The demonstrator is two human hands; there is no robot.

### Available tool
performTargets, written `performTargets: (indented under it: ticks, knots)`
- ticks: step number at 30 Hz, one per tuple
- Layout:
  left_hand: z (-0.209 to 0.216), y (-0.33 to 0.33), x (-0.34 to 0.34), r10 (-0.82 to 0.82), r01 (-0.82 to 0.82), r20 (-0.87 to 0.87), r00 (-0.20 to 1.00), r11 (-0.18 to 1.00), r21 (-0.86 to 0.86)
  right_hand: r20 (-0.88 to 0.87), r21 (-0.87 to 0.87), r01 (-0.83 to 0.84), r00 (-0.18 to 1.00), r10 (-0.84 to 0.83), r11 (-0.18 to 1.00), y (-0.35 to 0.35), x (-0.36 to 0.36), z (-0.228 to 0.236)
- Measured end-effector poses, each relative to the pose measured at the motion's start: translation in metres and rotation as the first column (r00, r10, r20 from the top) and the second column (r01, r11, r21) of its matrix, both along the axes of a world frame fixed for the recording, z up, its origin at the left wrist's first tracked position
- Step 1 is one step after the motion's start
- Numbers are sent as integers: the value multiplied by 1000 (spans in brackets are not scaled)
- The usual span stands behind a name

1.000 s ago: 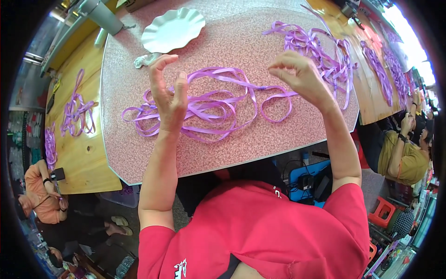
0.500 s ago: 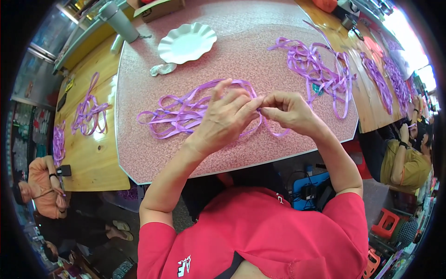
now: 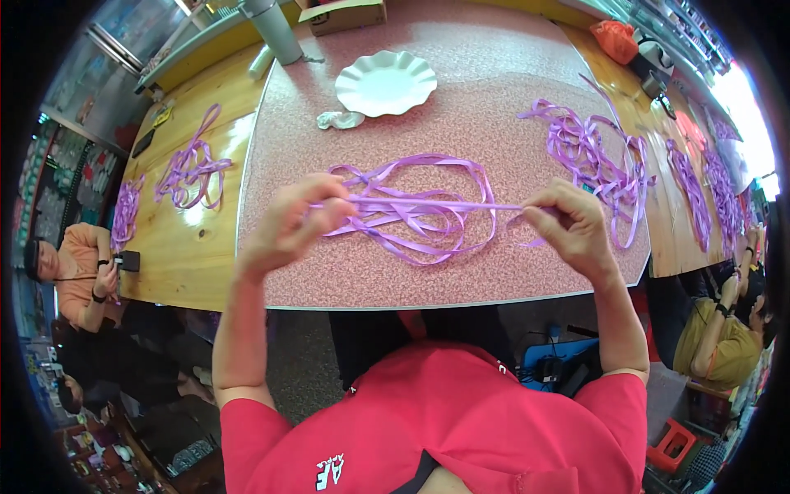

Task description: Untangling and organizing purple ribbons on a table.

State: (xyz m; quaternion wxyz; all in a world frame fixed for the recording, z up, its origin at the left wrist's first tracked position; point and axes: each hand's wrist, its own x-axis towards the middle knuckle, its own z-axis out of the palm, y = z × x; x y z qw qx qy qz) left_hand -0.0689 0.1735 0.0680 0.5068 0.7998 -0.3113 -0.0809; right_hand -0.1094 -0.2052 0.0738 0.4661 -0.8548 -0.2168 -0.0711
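A length of purple ribbon [image 3: 436,203] runs taut and nearly level between my two hands. My left hand [image 3: 298,221] is closed on its left end, fingers curled toward the palm. At the other end my right hand [image 3: 570,221] pinches the ribbon between thumb and fingers, and a short piece hangs just below. Under the stretched length lies a loose looped bundle of purple ribbon [image 3: 411,257] with small darker knots along it. Beyond my right hand rests a second, more tangled heap of purple ribbon [image 3: 576,148].
A white scalloped plate [image 3: 386,82] and crumpled white tissue [image 3: 340,120] lie farther back. Behind them stand a grey tumbler [image 3: 271,33] and a cardboard box [image 3: 346,16]. More ribbon bundles [image 3: 193,169] lie on the wooden tables. People sit at left [image 3: 81,255] and right [image 3: 724,346].
My hands were together at the ribbon near the middle; now they are far apart, left hand to the left, right hand to the right, with ribbon pulled straight between. The view has shifted slightly.
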Motion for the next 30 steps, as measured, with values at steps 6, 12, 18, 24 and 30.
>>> performTargets:
  ticks: [6,12,18,24,30]
  knots:
    - [-2,52,0,12,-12,-87,996,1000,0,-22,-87,-87,996,86,992,-9,6,-2]
    - [-16,118,7,315,-342,-146,938,911,-231,-26,-293,3,1000,-11,956,-65,26,-11]
    - [-60,198,17,603,-615,-125,788,765,-192,-214,-64,116,968,-127,991,-151,35,-35]
    - [-88,182,45,763,-835,357,539,541,103,-362,180,178,926,-103,968,-119,28,-27]
    - [-28,-7,5,465,-466,187,865,884,-39,-383,412,218,922,-49,884,-66,5,-9]
